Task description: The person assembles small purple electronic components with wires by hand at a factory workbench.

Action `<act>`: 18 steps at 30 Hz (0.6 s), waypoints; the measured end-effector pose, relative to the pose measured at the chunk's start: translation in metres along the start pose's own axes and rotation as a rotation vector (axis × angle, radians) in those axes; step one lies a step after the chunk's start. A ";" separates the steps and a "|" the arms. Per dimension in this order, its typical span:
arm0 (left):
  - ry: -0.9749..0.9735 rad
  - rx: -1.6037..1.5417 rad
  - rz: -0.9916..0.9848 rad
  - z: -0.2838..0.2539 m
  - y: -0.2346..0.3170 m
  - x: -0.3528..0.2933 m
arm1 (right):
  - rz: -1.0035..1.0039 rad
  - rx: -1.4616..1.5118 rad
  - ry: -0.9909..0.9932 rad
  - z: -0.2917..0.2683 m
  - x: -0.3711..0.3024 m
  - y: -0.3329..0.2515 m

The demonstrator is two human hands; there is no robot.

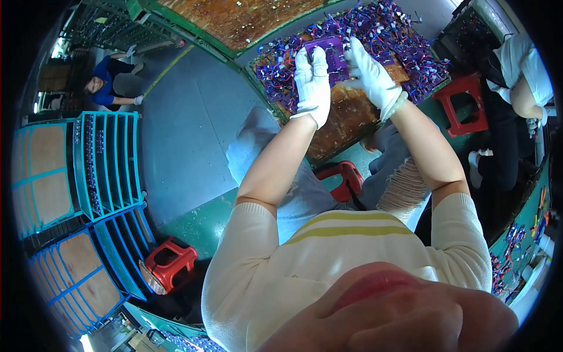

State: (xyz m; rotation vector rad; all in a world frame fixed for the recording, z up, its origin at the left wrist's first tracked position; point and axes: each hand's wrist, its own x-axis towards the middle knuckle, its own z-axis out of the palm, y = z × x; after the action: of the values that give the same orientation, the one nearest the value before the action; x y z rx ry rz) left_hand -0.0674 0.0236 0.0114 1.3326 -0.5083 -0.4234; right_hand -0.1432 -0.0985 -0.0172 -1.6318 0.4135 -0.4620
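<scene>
Purple board (334, 54), top middle: left hand (312, 82) covers its left edge, can't tell if gripping; right hand (370, 73) is wide beside it. Bare surface (343, 120) below.

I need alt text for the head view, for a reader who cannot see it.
A person's gloved left hand is on a purple circuit board, the gloved right hand by its right edge. Similar boards with wires cover much of the brown table; red stools and a teal rack stand nearby.

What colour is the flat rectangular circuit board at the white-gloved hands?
The flat rectangular circuit board is purple, best seen in the head view.
</scene>
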 end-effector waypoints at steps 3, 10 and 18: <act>0.003 0.099 0.002 0.002 -0.011 0.000 | -0.205 -0.513 0.289 0.003 -0.004 -0.014; -0.002 -0.092 -0.106 -0.001 -0.008 -0.002 | -0.310 -0.326 0.125 0.003 -0.003 -0.013; 0.174 -0.230 -0.120 -0.003 -0.009 -0.004 | -0.136 0.358 0.153 0.014 -0.007 -0.008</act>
State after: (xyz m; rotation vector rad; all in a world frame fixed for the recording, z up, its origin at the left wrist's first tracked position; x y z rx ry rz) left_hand -0.0692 0.0261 0.0015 1.1673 -0.2280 -0.4457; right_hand -0.1419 -0.0822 -0.0109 -1.2859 0.3127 -0.7235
